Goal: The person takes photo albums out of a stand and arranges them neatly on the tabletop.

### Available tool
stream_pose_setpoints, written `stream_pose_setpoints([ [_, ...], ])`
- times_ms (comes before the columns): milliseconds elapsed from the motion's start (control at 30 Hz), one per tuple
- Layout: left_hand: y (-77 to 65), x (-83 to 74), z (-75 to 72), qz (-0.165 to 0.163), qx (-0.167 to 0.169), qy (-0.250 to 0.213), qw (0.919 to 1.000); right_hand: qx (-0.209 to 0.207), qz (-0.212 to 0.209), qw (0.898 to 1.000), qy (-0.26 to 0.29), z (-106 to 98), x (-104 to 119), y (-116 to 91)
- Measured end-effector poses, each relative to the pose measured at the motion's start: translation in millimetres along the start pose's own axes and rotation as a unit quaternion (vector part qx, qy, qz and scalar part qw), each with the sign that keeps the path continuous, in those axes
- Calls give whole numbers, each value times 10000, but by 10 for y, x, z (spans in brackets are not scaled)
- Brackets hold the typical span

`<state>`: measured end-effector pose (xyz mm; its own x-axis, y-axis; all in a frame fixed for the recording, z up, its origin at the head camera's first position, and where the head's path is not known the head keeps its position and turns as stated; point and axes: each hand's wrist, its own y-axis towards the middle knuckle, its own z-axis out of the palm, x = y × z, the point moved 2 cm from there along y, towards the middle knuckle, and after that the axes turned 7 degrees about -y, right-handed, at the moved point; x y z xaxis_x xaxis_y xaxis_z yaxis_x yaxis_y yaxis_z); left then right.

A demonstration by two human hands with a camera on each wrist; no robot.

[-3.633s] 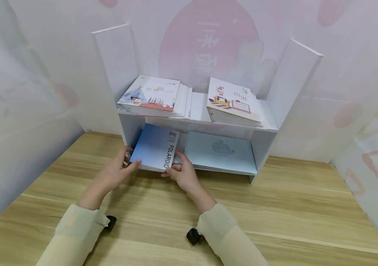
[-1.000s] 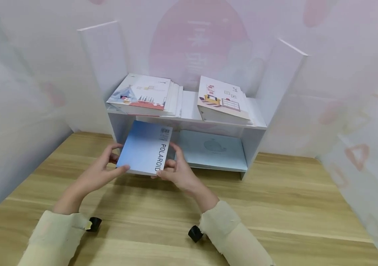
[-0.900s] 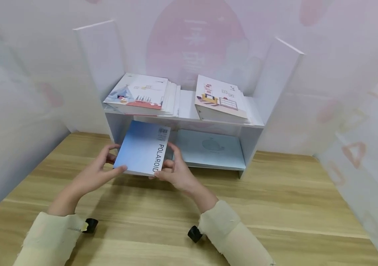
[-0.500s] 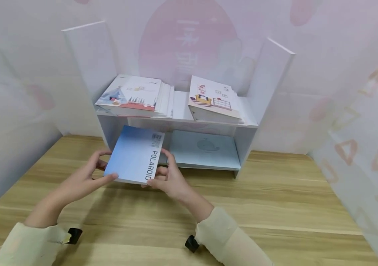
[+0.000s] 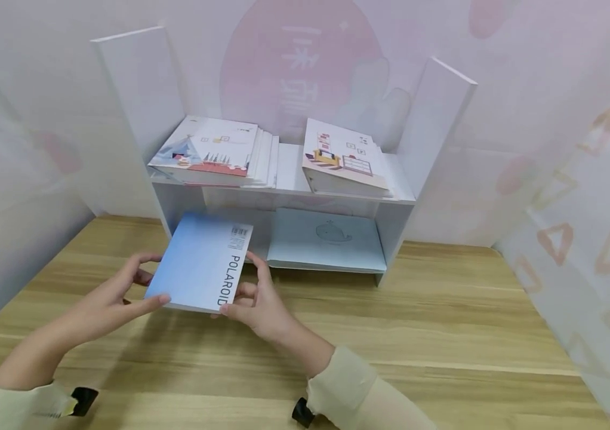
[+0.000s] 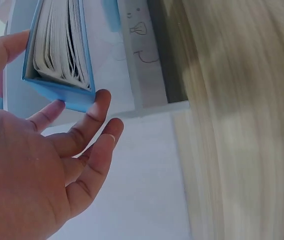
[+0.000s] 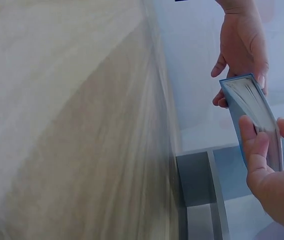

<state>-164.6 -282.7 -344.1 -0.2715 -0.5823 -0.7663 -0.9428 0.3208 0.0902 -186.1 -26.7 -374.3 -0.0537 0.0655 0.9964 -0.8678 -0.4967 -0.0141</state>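
A blue photo album [image 5: 197, 263] marked POLAROID lies cover up between my hands in the head view, in front of the shelf's lower left compartment. My left hand [image 5: 103, 307] pinches its left front corner, thumb on the cover. On the other side, my right hand [image 5: 264, 310] grips the right front corner, thumb at the front and fingers along the edge. The left wrist view shows the album's page edges [image 6: 59, 45] with the fingers around its blue spine side. In the right wrist view, both hands hold the tilted album [image 7: 236, 112] above the table.
The white two-tier shelf [image 5: 290, 170] stands against the wall. A pale blue whale-print album [image 5: 305, 242] lies in its lower right compartment. Stacks of illustrated albums, one at the left [image 5: 213, 140] and one at the right [image 5: 342, 149], rest on top. Wooden table [image 5: 444, 328] stretches in front.
Both hands have drawn the blue photo album out of the lower left compartment, toward the person and to the left. The head view has also shifted, so the shelf appears further left.
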Motion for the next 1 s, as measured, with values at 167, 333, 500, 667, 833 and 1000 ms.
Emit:
stream_pose_setpoints([
  [167, -82, 43, -46, -84, 152, 27, 9998, 109, -83, 9999, 55, 81, -20, -29],
  [333, -122, 54, -49, -104, 306, -119, 9994, 84, -16, 9999, 108, 124, -35, -77],
  [500, -192, 72, -36, -7, 376, -171, 9991, 107, 50, 9999, 89, 161, -56, -115],
  [667, -239, 107, -26, 22, 392, -130, 9991, 103, 97, 9998, 102, 197, -87, -156],
  [833, -286, 111, -7, -16, 508, -277, 9983, 112, 102, 9997, 176, 230, -127, -202],
  [1000, -345, 109, 19, -19, 501, -344, 9981, 143, 133, 9996, 212, 260, -145, -217],
])
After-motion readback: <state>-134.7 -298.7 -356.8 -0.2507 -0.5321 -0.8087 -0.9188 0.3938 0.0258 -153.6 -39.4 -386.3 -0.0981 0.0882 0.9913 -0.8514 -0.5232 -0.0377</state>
